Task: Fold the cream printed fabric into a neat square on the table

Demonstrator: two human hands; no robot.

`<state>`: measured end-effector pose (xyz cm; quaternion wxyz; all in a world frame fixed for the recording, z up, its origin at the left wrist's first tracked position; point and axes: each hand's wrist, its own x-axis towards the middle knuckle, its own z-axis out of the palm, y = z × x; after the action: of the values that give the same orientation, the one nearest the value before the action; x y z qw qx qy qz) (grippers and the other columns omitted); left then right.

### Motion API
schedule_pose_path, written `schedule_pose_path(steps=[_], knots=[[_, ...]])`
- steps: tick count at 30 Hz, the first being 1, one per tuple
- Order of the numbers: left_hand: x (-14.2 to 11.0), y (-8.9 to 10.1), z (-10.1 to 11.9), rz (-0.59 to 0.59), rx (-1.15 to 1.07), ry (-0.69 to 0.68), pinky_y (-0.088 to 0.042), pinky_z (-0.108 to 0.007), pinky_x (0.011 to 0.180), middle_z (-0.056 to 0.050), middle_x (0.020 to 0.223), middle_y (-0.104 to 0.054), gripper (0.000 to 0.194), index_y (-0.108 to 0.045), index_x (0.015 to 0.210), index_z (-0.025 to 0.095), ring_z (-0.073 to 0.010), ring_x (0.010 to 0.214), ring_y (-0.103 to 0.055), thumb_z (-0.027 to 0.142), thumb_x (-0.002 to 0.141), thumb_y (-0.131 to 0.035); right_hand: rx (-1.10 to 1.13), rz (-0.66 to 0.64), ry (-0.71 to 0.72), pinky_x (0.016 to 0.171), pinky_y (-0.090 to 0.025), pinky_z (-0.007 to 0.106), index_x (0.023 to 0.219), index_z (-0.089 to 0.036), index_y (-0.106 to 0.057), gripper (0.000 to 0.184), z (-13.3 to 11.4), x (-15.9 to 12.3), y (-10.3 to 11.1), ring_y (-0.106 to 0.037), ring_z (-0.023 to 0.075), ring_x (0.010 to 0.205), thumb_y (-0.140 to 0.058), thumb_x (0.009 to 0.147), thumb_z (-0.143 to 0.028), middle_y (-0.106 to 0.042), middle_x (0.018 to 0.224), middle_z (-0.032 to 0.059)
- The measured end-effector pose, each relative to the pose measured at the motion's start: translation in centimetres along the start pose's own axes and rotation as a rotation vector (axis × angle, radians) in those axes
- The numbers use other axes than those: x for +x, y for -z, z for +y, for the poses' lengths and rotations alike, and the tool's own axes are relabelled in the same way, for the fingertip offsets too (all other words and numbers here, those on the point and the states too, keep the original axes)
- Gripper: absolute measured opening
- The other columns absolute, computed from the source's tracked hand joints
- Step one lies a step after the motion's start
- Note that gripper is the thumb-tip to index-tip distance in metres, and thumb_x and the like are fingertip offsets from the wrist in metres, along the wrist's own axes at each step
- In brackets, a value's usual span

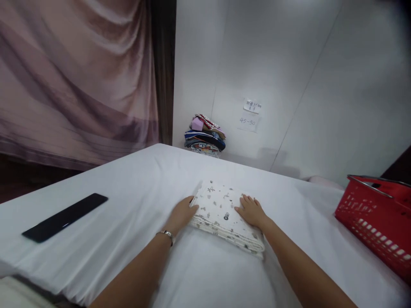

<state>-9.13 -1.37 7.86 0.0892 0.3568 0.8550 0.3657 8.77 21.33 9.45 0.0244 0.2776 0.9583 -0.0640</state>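
A folded white cloth (218,209) printed with small grey and dark figures lies on the white-covered table in front of me. Its layers show along the near edge. My left hand (183,211) is at the cloth's left side, thumb on the top and the other fingers at the edge, partly hidden; it grips that side. My right hand (252,211) rests flat on the right part of the cloth with its fingers spread. A silver bracelet or watch (167,235) circles my left wrist.
A dark flat slab (66,217) lies at the table's left. To the right stands a red plastic basket (369,218) with a handle. Folded clothes (205,137) are piled beyond the back edge, by a grey wall bearing paper notes (248,122). A pinkish curtain (77,77) hangs left.
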Motion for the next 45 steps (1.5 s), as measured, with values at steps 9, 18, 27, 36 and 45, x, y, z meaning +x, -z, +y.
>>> schedule_pose_path(steps=[9,18,27,36,45], knots=[[0.0,-0.6,-0.4,0.044,-0.003,-0.056,-0.042,-0.030,0.084,-0.005,0.109,-0.063,0.035,-0.056,0.110,0.021,-0.0203,0.097,-0.057,0.028,0.078,-0.046,0.123,0.083,0.293,0.108,0.000,0.042,0.143,-0.017,-0.018,0.071,-9.9,5.6,3.4,-0.001,0.0212,0.138,-0.021,0.087,-0.061,-0.007,0.151,0.0067],[-0.1,-0.7,-0.7,0.049,0.014,-0.050,-0.040,-0.031,0.089,-0.005,0.114,-0.060,0.038,-0.054,0.114,0.020,-0.0203,0.102,-0.055,0.028,0.077,-0.047,0.083,0.029,0.346,0.108,-0.001,0.040,0.144,-0.018,-0.014,0.071,-10.1,8.8,-2.1,-0.006,0.0186,0.137,-0.017,0.088,-0.060,-0.011,0.150,0.0041],[-0.2,-0.4,-0.2,0.031,0.012,-0.031,-0.040,-0.029,0.087,-0.005,0.112,-0.061,0.038,-0.055,0.113,0.018,-0.0195,0.099,-0.055,0.027,0.077,-0.048,0.093,-0.073,0.319,0.108,-0.004,0.042,0.144,-0.017,-0.015,0.070,-10.7,8.4,-0.1,-0.006,0.0208,0.137,-0.019,0.088,-0.059,-0.010,0.150,0.0056],[0.2,-0.5,-0.2,0.025,0.006,0.014,-0.039,-0.027,0.084,-0.005,0.113,-0.061,0.038,-0.056,0.114,0.020,-0.0195,0.099,-0.055,0.028,0.077,-0.049,-0.043,0.071,0.120,0.108,-0.001,0.045,0.143,-0.018,-0.019,0.068,-1.9,4.9,1.6,-0.004,0.0221,0.137,-0.016,0.089,-0.058,-0.012,0.150,0.0060],[0.2,-0.2,0.1,0.014,0.011,0.010,-0.040,-0.027,0.082,-0.005,0.111,-0.062,0.037,-0.057,0.111,0.019,-0.0200,0.098,-0.056,0.028,0.076,-0.048,-0.026,-0.004,-0.042,0.107,-0.011,0.045,0.142,-0.019,-0.023,0.065,1.7,3.8,-0.2,-0.019,0.0230,0.134,-0.019,0.089,-0.057,-0.024,0.147,0.0063]])
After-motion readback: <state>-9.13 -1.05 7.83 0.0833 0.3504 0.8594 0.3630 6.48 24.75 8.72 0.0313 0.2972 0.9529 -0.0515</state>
